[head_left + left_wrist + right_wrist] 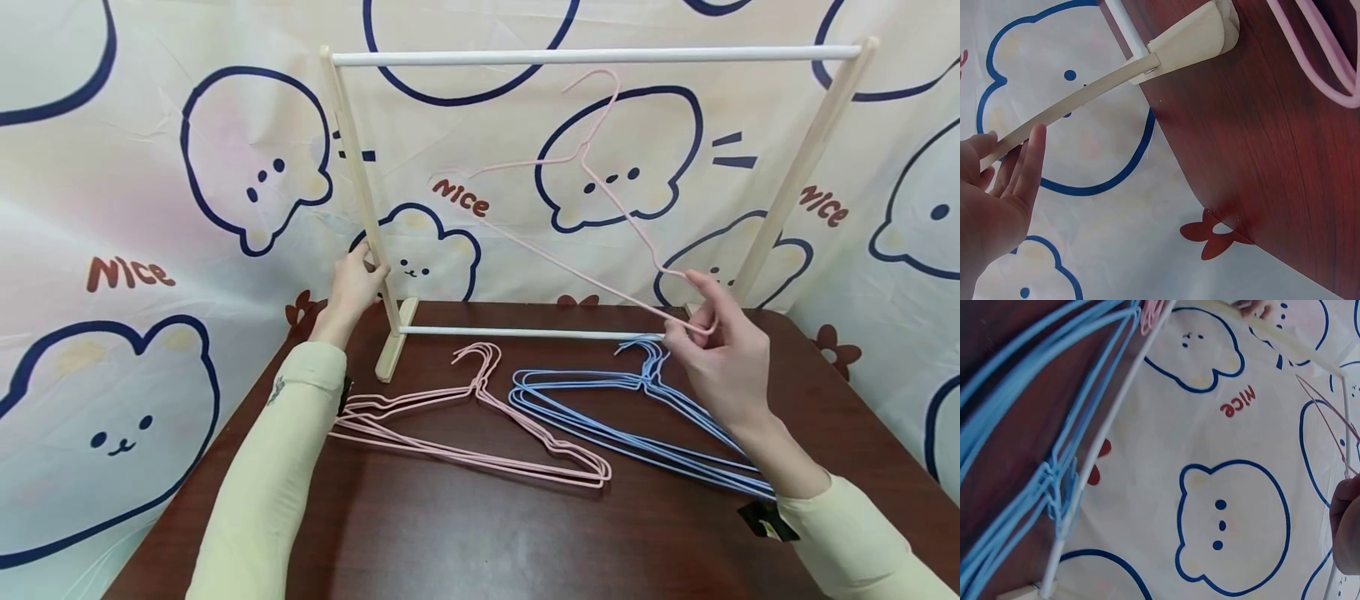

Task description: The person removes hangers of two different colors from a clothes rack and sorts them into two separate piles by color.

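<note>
One small wooden rack stands at the back of the dark table, with two uprights, one white top bar and one white lower bar. One pink hanger is in the air in the upper middle of the head view, tilted, its hook just under the top bar and not on it. The right hand pinches its lower corner between thumb and fingertips at centre right. The left hand is at the rack's left upright, centre left, fingers closed round the post.

On the table lie two bunches: a pink pile in the lower middle and a blue pile just right of it, near each other. Each seems to hold about three or four hangers; the wires overlap too much for a sure count.

The left wrist view shows what the head view does not: the fingers lying straight and close together along the post, and the rack's foot at the table edge. The right wrist view shows the blue hooks bunched beside the lower bar, and only a sliver of the right hand at the right edge, so its grip cannot be told from there.
</note>
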`<action>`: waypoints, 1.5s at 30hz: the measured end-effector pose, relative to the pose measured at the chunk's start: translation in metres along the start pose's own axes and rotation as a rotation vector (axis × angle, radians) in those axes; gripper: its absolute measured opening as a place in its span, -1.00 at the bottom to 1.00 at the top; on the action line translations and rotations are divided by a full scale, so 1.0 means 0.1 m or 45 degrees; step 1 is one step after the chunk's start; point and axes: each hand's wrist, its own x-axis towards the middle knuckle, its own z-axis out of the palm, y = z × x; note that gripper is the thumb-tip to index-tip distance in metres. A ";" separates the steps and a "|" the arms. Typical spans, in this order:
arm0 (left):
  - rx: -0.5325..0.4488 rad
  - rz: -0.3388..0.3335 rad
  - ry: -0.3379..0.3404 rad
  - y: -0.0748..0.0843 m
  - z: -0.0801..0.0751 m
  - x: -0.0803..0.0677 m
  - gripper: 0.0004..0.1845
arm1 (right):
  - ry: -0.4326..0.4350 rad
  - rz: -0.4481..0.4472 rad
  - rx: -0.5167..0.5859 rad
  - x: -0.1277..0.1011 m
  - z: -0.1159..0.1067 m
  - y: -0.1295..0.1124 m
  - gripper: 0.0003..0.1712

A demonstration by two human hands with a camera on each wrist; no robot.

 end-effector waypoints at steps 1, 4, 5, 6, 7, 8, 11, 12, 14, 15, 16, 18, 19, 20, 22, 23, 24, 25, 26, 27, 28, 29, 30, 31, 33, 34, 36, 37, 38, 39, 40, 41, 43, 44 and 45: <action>0.006 0.003 0.005 0.00 0.00 0.00 -0.38 | -0.020 0.016 0.006 -0.03 -0.01 -0.01 -0.33; 0.020 0.016 0.007 0.00 0.00 0.00 -0.38 | -0.074 0.053 0.012 -0.15 -0.05 -0.04 -0.30; 0.021 0.016 0.005 0.00 0.00 0.00 -0.39 | -0.092 0.062 0.014 -0.18 -0.05 -0.05 -0.29; 0.021 0.014 0.002 -0.01 0.00 0.00 -0.39 | -0.111 0.069 0.014 -0.22 -0.06 -0.06 -0.29; 0.018 0.013 0.001 -0.01 0.00 0.01 -0.39 | -0.128 0.074 0.018 -0.26 -0.07 -0.07 -0.28; 0.013 0.012 0.000 -0.01 0.00 0.01 -0.39 | -0.143 0.077 0.016 -0.29 -0.07 -0.07 -0.28; 0.000 0.012 0.004 -0.01 -0.01 0.02 -0.40 | -0.210 0.085 0.013 -0.39 -0.08 -0.06 -0.26; 0.000 0.014 0.006 -0.01 -0.01 0.02 -0.40 | -0.235 0.082 0.019 -0.42 -0.08 -0.06 -0.26; 0.008 0.021 0.015 -0.01 -0.01 0.01 -0.40 | -0.285 0.074 0.016 -0.49 -0.08 -0.05 -0.26; 0.012 0.023 0.019 -0.01 -0.01 0.01 -0.41 | -0.305 0.069 0.023 -0.53 -0.08 -0.04 -0.26; 0.016 0.025 0.023 0.00 -0.01 0.01 -0.41 | -0.322 0.061 0.031 -0.56 -0.07 -0.04 -0.26; 0.015 0.024 0.032 0.00 -0.01 0.00 -0.43 | -0.340 0.048 0.042 -0.62 -0.07 -0.03 -0.27; 0.013 0.024 0.036 0.00 0.00 0.00 -0.44 | -0.347 0.044 0.035 -0.65 -0.06 -0.03 -0.27; 0.012 0.022 0.039 0.00 0.00 0.00 -0.45 | -0.352 0.044 0.041 -0.68 -0.05 -0.03 -0.27; 0.009 0.016 0.041 0.00 0.00 0.00 -0.46 | -0.366 0.053 0.042 -0.72 -0.04 -0.04 -0.28; 0.009 0.012 0.041 -0.01 0.01 0.00 -0.47 | -0.376 0.058 0.045 -0.74 -0.04 -0.05 -0.28; 0.009 0.010 0.041 -0.01 0.01 0.00 -0.47 | -0.390 0.066 0.050 -0.76 -0.03 -0.06 -0.28; 0.008 0.009 0.041 -0.01 0.02 0.00 -0.47 | -0.409 0.078 0.048 -0.78 -0.02 -0.06 -0.28; 0.007 0.008 0.040 -0.01 0.02 0.00 -0.47 | -0.428 0.088 0.065 -0.79 -0.02 -0.07 -0.29; 0.006 0.007 0.041 -0.01 0.02 0.00 -0.47 | -0.451 0.104 0.084 -0.81 -0.01 -0.08 -0.30; 0.003 0.008 0.041 -0.01 0.03 0.00 -0.47 | -0.473 0.118 0.104 -0.82 -0.01 -0.10 -0.31; 0.002 0.011 0.043 -0.01 0.03 0.00 -0.48 | -0.495 0.136 0.129 -0.84 0.00 -0.11 -0.32; 0.000 0.014 0.044 0.00 0.03 0.01 -0.48 | -0.514 0.155 0.151 -0.86 0.00 -0.13 -0.33; 0.000 0.015 0.045 0.00 0.04 0.01 -0.48 | -0.529 0.175 0.171 -0.87 0.01 -0.14 -0.33; -0.002 0.022 0.052 0.00 0.04 0.01 -0.48 | -0.554 0.214 0.210 -0.91 0.03 -0.17 -0.35; -0.003 0.024 0.056 -0.01 0.04 0.01 -0.48 | -0.562 0.239 0.221 -0.92 0.04 -0.19 -0.35; 0.000 0.025 0.060 -0.01 0.04 0.00 -0.48 | -0.582 0.306 0.241 -0.96 0.07 -0.21 -0.37; 0.000 0.026 0.061 -0.01 0.04 0.00 -0.48 | -0.597 0.346 0.248 -0.97 0.09 -0.22 -0.38; 0.001 0.026 0.062 -0.01 0.03 0.00 -0.48 | -0.621 0.394 0.247 -0.99 0.10 -0.22 -0.39; 0.004 0.024 0.062 -0.02 0.03 0.01 -0.48 | -0.646 0.442 0.248 -1.01 0.12 -0.21 -0.40; 0.009 0.024 0.062 -0.01 0.03 0.01 -0.48 | -0.671 0.497 0.251 -1.02 0.13 -0.20 -0.41; 0.014 0.023 0.060 -0.01 0.03 0.01 -0.49 | -0.697 0.546 0.248 -1.03 0.15 -0.19 -0.42; 0.017 0.021 0.056 -0.01 0.04 0.01 -0.50 | -0.737 0.624 0.241 -1.04 0.16 -0.17 -0.44; 0.016 0.020 0.052 0.00 0.04 0.01 -0.50 | -0.751 0.653 0.238 -1.03 0.17 -0.16 -0.45; 0.015 0.018 0.047 0.00 0.04 0.00 -0.50 | -0.758 0.680 0.248 -1.03 0.17 -0.16 -0.45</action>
